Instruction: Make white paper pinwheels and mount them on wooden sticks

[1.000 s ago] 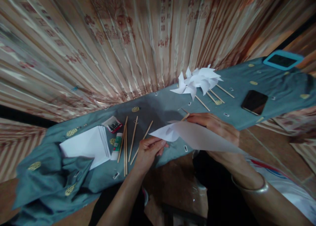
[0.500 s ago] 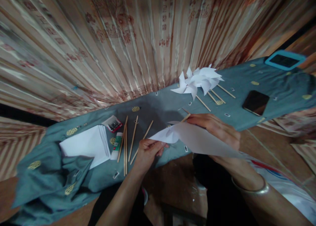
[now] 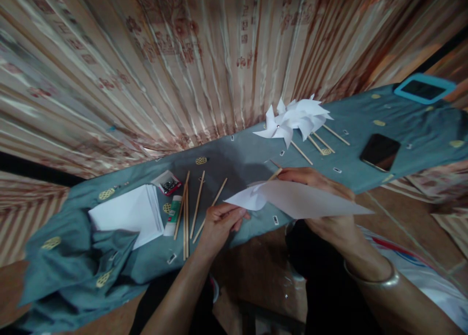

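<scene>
A white paper pinwheel [image 3: 310, 201] with curved, folded blades is held over the near edge of the table. My left hand [image 3: 222, 220] is closed, its thumb and fingers pinching the pinwheel's left side. Behind the paper, my right hand [image 3: 318, 181] is closed around a wooden stick [image 3: 275, 174], whose end shows by the fingertips. The paper covers part of this hand and most of the stick. Left of my left hand lie several loose wooden sticks [image 3: 197, 203], a green and white glue stick [image 3: 173, 215] and a small red box [image 3: 168, 183] of metal pieces.
Finished white pinwheels [image 3: 296, 118] on sticks lie at the back of the cloth-covered table [image 3: 241, 154]. A dark phone [image 3: 380, 152] and a blue-framed tablet [image 3: 424, 88] are at the right. A paper stack [image 3: 127, 215] lies left, and a curtain [image 3: 219, 57] hangs behind.
The large blade of the held pinwheel has tilted up, and its right tip has swung up and outward. My right hand has turned slightly with it; my left hand stays almost still.
</scene>
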A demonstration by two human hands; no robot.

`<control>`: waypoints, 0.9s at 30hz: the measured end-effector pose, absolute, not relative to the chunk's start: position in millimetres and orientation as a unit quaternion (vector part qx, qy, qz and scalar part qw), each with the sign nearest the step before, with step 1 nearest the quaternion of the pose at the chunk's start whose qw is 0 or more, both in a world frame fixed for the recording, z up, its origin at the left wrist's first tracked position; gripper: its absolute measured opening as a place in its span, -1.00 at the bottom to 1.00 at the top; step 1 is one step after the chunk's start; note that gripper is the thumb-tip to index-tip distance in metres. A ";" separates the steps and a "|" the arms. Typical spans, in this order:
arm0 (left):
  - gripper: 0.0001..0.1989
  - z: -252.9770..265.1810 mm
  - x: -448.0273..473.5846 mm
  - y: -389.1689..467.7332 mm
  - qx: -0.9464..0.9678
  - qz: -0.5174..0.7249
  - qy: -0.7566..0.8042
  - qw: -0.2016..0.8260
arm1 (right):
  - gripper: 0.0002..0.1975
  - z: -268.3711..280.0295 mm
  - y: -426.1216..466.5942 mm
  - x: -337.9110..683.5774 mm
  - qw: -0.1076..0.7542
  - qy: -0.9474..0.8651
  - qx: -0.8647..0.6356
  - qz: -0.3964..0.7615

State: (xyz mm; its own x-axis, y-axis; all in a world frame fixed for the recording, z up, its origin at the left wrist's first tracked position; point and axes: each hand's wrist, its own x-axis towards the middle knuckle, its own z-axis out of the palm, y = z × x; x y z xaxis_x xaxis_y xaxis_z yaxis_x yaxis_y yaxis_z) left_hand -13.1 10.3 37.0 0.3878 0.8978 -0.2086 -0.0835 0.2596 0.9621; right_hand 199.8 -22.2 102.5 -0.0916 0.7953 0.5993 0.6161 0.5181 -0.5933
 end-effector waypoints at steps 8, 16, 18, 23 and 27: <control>-0.65 46.6 -12.5 10.4 0.479 0.378 0.416 0.674 | -0.85 97.2 -16.2 197.1 0.515 -0.658 -0.510 0.203; -0.69 48.8 -12.3 11.7 0.494 0.400 0.416 0.651 | -0.81 97.4 -12.3 195.9 0.550 -0.577 -0.504 0.332; -0.70 48.5 -12.8 11.4 0.499 0.406 0.416 0.642 | -0.84 99.2 -12.8 194.8 0.555 -0.575 -0.500 0.334; -0.78 41.7 -16.2 10.2 0.519 0.426 0.420 0.611 | -0.83 102.1 -11.6 193.8 0.564 -0.565 -0.495 0.345; -0.81 40.3 -19.6 8.2 0.560 0.444 0.424 0.556 | -0.82 99.4 -8.6 197.8 0.551 -0.541 -0.529 0.352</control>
State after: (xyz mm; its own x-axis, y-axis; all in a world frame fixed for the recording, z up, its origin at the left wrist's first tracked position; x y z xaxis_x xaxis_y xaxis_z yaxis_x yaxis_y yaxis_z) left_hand -19.6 8.2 40.3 0.2467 0.9687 0.0256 -0.0194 -0.0215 0.9996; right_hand 197.8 -8.6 99.4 0.1669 0.9601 0.2244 0.1851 0.1930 -0.9636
